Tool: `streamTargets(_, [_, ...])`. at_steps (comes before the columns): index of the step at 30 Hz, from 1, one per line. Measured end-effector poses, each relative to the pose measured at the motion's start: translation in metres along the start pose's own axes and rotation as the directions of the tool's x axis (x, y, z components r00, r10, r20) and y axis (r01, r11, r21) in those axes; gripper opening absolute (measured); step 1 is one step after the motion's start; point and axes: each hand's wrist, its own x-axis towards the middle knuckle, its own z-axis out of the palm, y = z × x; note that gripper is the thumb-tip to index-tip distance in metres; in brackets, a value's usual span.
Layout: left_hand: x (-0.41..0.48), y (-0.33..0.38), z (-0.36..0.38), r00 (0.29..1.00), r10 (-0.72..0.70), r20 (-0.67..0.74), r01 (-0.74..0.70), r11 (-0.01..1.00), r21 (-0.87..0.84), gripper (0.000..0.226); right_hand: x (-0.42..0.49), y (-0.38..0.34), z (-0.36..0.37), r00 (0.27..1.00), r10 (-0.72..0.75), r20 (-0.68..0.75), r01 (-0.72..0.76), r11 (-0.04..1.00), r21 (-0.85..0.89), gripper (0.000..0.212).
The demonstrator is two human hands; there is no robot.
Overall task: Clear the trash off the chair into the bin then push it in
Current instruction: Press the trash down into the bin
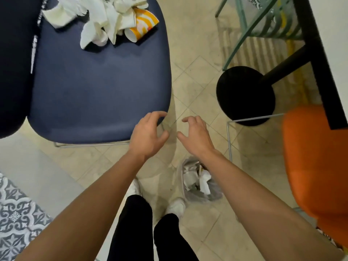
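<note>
Both empty hands (148,134) near chair (98,87).

the floor (190,76) is pale beige tile laid on the diagonal, scuffed and evenly lit. at two o'clock a black round table base (244,95) carries a black post toward the table edge (320,53). at one o'clock stands a green slatted metal chair (263,25). an orange seat (318,166) fills four o'clock. grey patterned tile (17,219) lies at eight o'clock.
</note>
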Motion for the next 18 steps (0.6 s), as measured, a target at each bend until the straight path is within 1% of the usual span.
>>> streamTargets(5, [0.027,-0.027,-0.042,0.997,-0.031,-0.064,0.030,0.999,-0.013,0.055,0.034,-0.049,0.002,0.999,-0.029,-0.037,0.028,0.999,-0.042,0.045])
streamTargets(8, [0.041,-0.044,-0.063,0.999,-0.031,-0.040,0.030,0.999,-0.016,0.059,0.052,-0.073,0.002,0.999,-0.032,-0.045,0.029,0.998,-0.051,0.044])
streamTargets(12, [0.063,-0.067,-0.092,0.994,-0.085,-0.065,0.082,0.996,-0.042,0.060,0.076,-0.104,0.004,0.999,-0.027,-0.035,0.025,0.998,-0.057,0.045])
streamTargets(18, [0.089,-0.092,-0.118,0.991,-0.118,-0.057,0.116,0.992,-0.044,0.060,0.112,-0.140,0.010,0.999,-0.033,-0.010,0.032,0.997,-0.068,0.045])
